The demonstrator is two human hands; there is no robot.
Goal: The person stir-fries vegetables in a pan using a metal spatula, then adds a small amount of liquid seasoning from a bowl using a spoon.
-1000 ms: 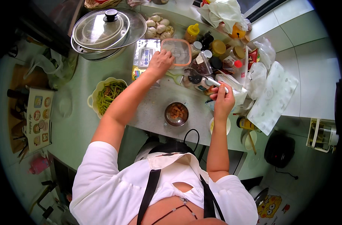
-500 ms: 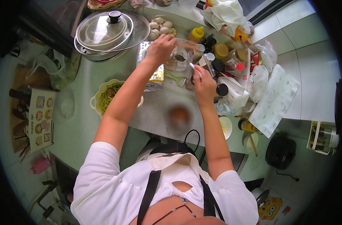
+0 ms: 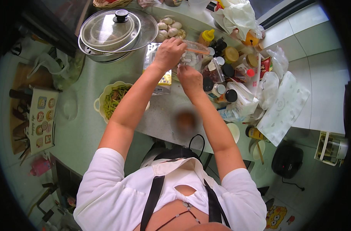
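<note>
My left hand point(image 3: 169, 52) is closed on the raised clear lid point(image 3: 197, 47) of a see-through container, at the far side of the counter. Under that lid, the open container point(image 3: 195, 61) shows pale contents. My right hand point(image 3: 190, 80) is closed around a spoon at the container's near edge; the fingers and the angle hide most of the spoon. Beneath my left forearm lies a flat white and yellow package point(image 3: 164, 79). A cream two-handled bowl point(image 3: 101, 101) of green beans point(image 3: 115, 98) with brown pieces stands to the left.
A steamer pot with a glass lid point(image 3: 112, 32) stands far left, next to garlic bulbs point(image 3: 168, 27). Seasoning jars and bottles point(image 3: 221, 65) crowd the right, near plastic bags point(image 3: 268, 86). A blurred brown round shape point(image 3: 186, 120) appears near the counter's front edge.
My right hand has moved left and away from me, bringing the spoon into the container. The spoon's bowl, visible before, is now out of sight. My left hand still holds the lid up.
</note>
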